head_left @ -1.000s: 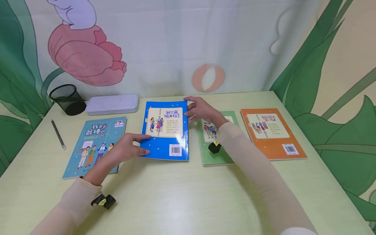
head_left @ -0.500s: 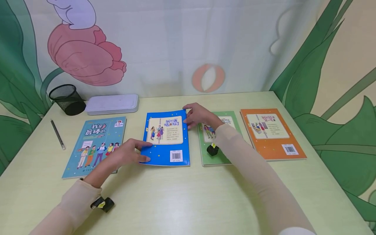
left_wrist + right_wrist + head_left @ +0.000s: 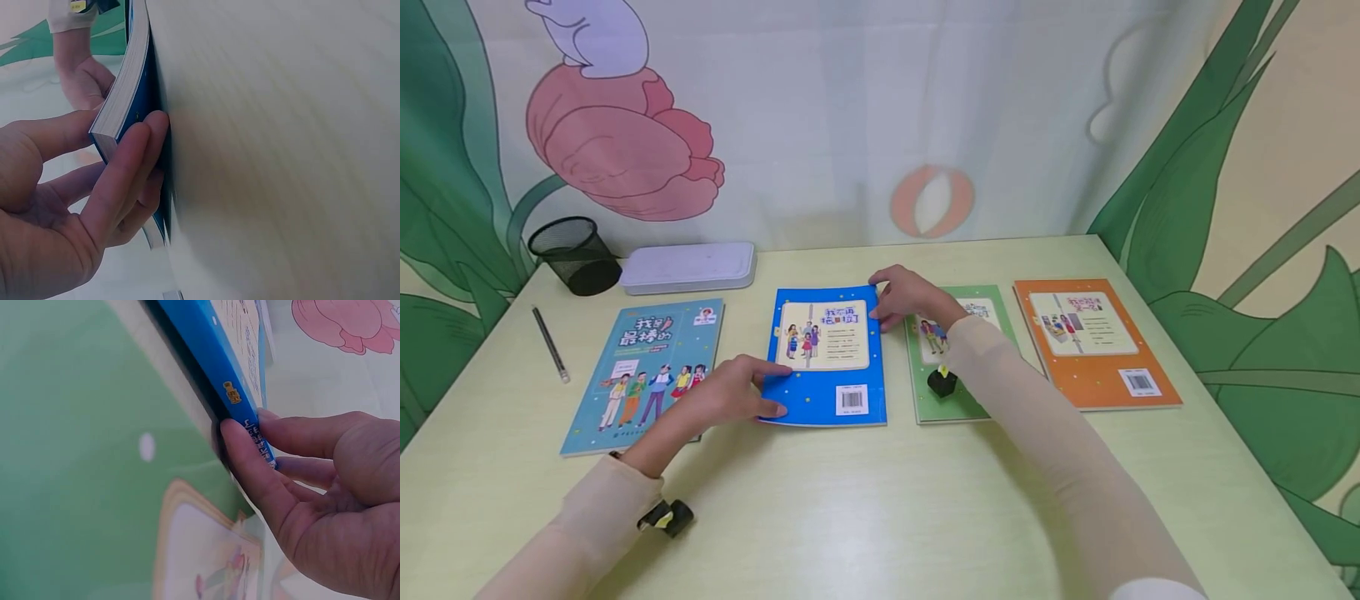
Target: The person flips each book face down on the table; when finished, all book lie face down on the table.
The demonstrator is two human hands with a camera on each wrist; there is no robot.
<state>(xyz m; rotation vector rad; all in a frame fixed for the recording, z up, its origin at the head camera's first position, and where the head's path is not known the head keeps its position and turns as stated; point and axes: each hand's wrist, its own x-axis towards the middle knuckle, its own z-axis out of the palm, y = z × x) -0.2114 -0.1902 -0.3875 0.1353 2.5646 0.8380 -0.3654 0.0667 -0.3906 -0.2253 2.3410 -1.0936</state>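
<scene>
A blue book, back cover up with a barcode at its lower right, lies between my hands at mid-table. My left hand pinches its left edge near the lower corner. In the left wrist view, the thumb is on one cover and the fingers are under the other, close to the tabletop. My right hand grips the upper right corner. Seen from the right wrist, thumb and fingers close on the spine end of the blue book.
A teal book lies left; a green book, partly under my right forearm, and an orange book lie right. Behind are a black mesh pen cup and a pale pencil case. A pencil lies far left.
Both hands have brought the blue book down and toward me, its far edge now lower in the head view. Over the last half second it has hardly moved. The other books stay put.
</scene>
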